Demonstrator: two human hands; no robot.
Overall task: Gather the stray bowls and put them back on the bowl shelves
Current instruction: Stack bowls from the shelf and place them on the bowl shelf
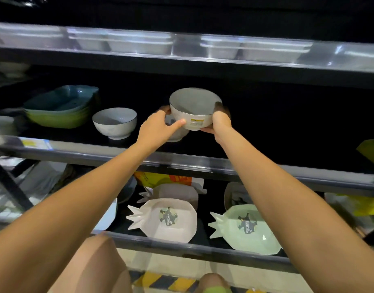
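- The black shelf rack (287, 115) fills the wall in front of the person, with three levels in sight.
- The top shelf (181, 52) carries a blurred row of pale rectangular dishes (139, 44) behind its shiny front rail.
- The middle shelf (188, 163) is where the round bowls stand.
- The bottom shelf (203, 251) holds a white pineapple-shaped dish (167, 220) and, to its right, a mint-green pineapple-shaped dish (247, 229).
- At the left end of the middle shelf sits a stack of blue and green dishes (59, 111).
- Both bare forearms reach up from below to the middle shelf.
- The grey bowl (194, 108), upright and dark-rimmed, is held between the two hands over the middle of that shelf.
- A second bowl (177, 137) stands right under it, mostly hidden; I cannot tell whether the two touch.
- A third bowl (115, 122) of the same kind stands alone to the left, near the coloured stack.
- The left hand (158, 126) grips the grey bowl's left side, thumb pressed on the near wall and fingers (166, 109) curled round behind.
- The right hand (221, 123) clasps its right side, fingers tucked under the base.
- A small price label (195, 123) is stuck on the bowl's near wall.
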